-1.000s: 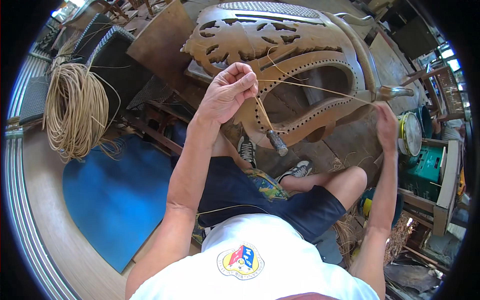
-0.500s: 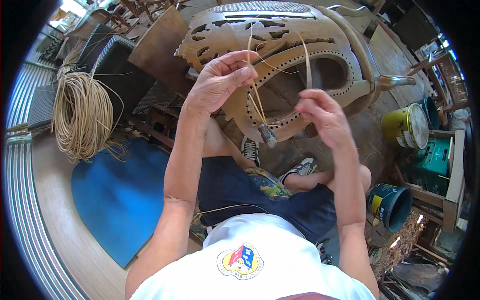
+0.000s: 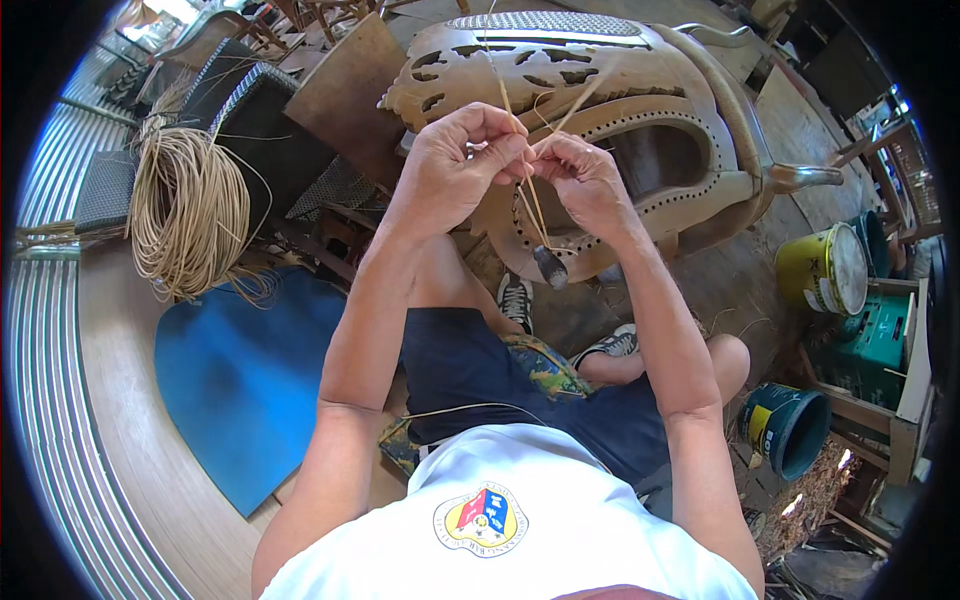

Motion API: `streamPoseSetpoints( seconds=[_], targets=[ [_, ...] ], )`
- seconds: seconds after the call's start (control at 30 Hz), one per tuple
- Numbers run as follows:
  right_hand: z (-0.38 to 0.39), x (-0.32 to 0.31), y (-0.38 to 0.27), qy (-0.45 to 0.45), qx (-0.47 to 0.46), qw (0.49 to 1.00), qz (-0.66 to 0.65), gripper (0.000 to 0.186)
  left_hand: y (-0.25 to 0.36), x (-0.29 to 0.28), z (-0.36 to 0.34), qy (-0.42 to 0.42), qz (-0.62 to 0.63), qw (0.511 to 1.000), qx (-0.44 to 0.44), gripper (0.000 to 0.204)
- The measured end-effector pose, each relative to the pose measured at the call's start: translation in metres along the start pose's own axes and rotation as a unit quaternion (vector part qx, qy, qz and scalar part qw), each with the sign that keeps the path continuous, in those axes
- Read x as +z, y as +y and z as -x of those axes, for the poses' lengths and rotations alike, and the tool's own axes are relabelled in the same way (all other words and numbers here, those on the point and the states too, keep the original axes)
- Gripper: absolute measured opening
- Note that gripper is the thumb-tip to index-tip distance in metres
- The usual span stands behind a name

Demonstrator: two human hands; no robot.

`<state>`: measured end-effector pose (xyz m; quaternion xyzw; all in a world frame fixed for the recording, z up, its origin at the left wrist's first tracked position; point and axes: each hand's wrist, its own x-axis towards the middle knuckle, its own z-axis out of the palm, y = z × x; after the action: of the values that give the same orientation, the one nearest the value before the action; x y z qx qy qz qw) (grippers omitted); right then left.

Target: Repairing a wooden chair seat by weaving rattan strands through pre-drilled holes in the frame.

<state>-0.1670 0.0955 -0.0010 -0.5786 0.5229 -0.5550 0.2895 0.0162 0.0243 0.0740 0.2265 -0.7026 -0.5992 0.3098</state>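
Well — L hand [image 3: 450,170] pinched on cane strands [image 3: 541,225], R hand [image 3: 588,190] likewise, alongside

Furniture workshop, carved wooden seat frame [image 3: 640,72], big cane coil [image 3: 190,208], buckets [image 3: 803,272]

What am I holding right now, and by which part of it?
Thin cane strands: left hand pinches partway along; right hand also pinches, exact spot unclear.

Thin tan cane strands [image 3: 580,103] cross before your tipped-over brown wooden chair frame [image 3: 630,75], carved, its rounded opening edged with small holes.
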Motion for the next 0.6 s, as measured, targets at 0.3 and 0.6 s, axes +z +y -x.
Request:
streamPoseSetpoints(
  seconds=[0.3, 0.6],
  targets=[
    [0.002, 0.000, -0.010, -0.018, -0.105, 0.987, 0.118, 0.012, -0.001, -0.005, 0.009, 0.021, 0.013, 1.000, -0.007, 0.008],
    [0.004, 0.012, -0.003, -0.021, -0.039, 0.993, 0.105, 0.007, -0.007, -0.009, 0.009, 0.031, 0.036, 0.999, -0.017, 0.008]
  ],
)
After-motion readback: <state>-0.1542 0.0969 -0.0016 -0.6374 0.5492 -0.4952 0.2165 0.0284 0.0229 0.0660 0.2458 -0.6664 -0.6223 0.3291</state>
